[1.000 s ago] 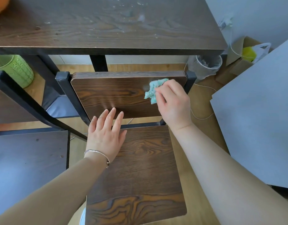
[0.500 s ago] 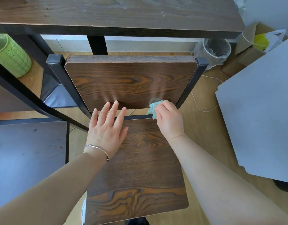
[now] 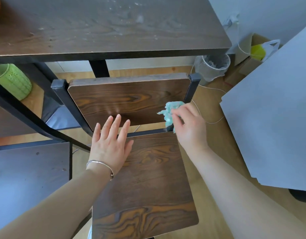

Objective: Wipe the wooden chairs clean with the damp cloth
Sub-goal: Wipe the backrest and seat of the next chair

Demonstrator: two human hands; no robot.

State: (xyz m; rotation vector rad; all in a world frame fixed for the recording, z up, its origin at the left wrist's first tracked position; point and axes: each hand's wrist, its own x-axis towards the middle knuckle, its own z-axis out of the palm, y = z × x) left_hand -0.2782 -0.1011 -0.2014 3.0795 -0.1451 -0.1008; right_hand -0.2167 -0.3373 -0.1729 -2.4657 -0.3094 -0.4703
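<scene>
Single head-worn view, steeply downward, close above chair [image 3: 145, 178], facing table [image 3: 114, 28]

Since half a second ago the right hand [image 3: 189, 128] has carried the teal cloth [image 3: 171, 112] from the backrest's [image 3: 128, 100] lower edge out to its lower right corner, against the black post.

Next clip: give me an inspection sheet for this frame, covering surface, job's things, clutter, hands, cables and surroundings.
Surface: dark table, pale specks on top.
Job's things: wooden chair, seat and backrest; teal cloth at the backrest's lower right corner.
Clutter: green ribbed container; lined bin; cardboard box with a bag.
Hands: left hand flat and open on the seat; right hand gripping the cloth.
Cables: thin white cord on the floor.
Surroundings: grey boards at right, second chair seat at left.
</scene>
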